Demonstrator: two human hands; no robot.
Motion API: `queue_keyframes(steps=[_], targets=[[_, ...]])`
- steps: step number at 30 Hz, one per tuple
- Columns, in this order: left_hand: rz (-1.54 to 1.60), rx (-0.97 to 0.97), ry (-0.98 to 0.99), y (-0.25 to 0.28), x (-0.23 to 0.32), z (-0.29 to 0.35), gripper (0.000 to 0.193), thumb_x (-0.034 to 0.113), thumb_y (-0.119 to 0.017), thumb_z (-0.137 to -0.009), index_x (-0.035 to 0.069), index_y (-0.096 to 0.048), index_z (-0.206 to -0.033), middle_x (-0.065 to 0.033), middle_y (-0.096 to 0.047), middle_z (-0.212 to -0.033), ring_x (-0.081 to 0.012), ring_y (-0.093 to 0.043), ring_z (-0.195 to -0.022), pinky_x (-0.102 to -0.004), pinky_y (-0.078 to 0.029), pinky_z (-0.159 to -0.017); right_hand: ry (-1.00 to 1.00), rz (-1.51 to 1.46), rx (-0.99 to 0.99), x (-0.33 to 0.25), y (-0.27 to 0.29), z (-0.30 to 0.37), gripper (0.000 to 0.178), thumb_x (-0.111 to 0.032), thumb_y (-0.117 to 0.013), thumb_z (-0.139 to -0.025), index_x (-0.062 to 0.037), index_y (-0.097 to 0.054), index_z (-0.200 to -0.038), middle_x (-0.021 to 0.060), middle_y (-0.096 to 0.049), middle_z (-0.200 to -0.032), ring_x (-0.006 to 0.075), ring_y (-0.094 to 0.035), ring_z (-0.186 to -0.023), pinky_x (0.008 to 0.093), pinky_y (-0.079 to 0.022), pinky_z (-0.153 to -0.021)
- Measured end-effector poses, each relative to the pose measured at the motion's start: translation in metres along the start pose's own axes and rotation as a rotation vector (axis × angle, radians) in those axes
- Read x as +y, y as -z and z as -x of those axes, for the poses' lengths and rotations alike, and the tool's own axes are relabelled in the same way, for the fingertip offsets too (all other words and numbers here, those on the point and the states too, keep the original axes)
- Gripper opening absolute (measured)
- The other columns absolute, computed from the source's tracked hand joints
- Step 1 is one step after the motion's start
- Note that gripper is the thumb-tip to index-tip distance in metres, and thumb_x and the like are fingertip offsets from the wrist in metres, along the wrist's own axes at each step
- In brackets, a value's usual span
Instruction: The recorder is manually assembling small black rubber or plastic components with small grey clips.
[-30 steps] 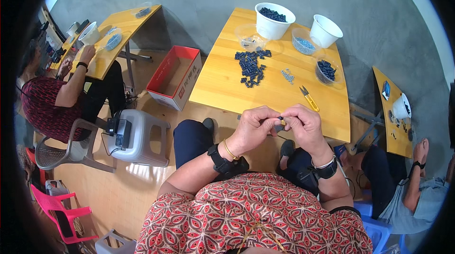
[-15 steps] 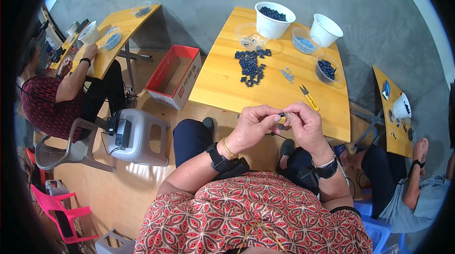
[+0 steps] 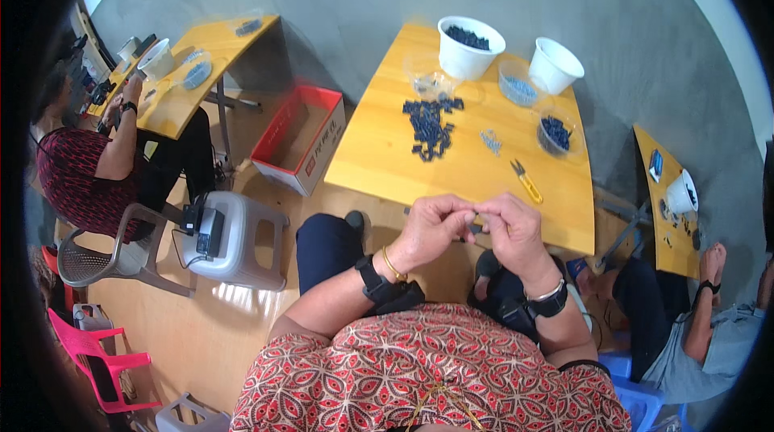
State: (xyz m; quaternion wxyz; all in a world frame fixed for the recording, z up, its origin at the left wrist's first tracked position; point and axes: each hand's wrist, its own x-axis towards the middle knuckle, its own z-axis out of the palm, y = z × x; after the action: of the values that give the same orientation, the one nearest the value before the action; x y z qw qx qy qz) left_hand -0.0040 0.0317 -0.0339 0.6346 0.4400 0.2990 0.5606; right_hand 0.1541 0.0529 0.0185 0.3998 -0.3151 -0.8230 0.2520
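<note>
Just beyond the near edge of the table, my left hand (image 3: 434, 230) and my right hand (image 3: 516, 232) meet fingertip to fingertip, both pinched closed. Between them a small dark plastic piece (image 3: 476, 228) partly shows; the fingers hide most of it. Whether my right fingers also hold a tiny part cannot be seen. On the table, nearest my right hand, lie yellow-handled thread snips (image 3: 528, 183). Farther off are a loose heap of dark blue plastic pieces (image 3: 429, 129) and a small scatter of light-coloured parts (image 3: 490, 141).
A white bucket of dark pieces (image 3: 472, 61), an empty-looking white bucket (image 3: 556, 65) and clear tubs (image 3: 517, 85) line the table's back. A red-and-white box (image 3: 300, 141) and grey stool (image 3: 234, 242) stand left. People sit at tables on both sides.
The view has tilted slightly, so the table sits lower. My fingers have closed further over the dark piece. At the left table, the other person's hands have come up together.
</note>
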Motion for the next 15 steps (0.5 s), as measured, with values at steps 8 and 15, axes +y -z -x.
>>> queue_keyframes(steps=[8, 15], targets=[[0.172, 0.062, 0.081, 0.008, -0.007, -0.004, 0.016, 0.006, -0.055, -0.087, -0.002, -0.059, -0.100, -0.0070, -0.062, -0.083, -0.0140, -0.062, -0.068, -0.0253, -0.053, -0.065, -0.111, 0.042, -0.023, 0.014, -0.010, -0.002, 0.028, -0.004, -0.051, -0.083, 0.0015, -0.052, -0.110, 0.0159, -0.056, -0.085, 0.0294, -0.057, -0.078, 0.0332, -0.046, -0.066], [0.233, 0.131, -0.007, 0.041, -0.027, -0.033, 0.013, 0.006, -0.057, -0.085, -0.001, -0.062, -0.096, -0.0046, -0.060, -0.078, -0.0096, -0.057, -0.063, -0.0243, -0.052, -0.063, 0.045, 0.142, -0.141, 0.053, -0.027, -0.036, 0.031, -0.010, -0.052, -0.080, 0.0012, -0.054, -0.108, 0.0201, -0.055, -0.092, 0.0346, -0.054, -0.085, 0.0406, -0.045, -0.073]])
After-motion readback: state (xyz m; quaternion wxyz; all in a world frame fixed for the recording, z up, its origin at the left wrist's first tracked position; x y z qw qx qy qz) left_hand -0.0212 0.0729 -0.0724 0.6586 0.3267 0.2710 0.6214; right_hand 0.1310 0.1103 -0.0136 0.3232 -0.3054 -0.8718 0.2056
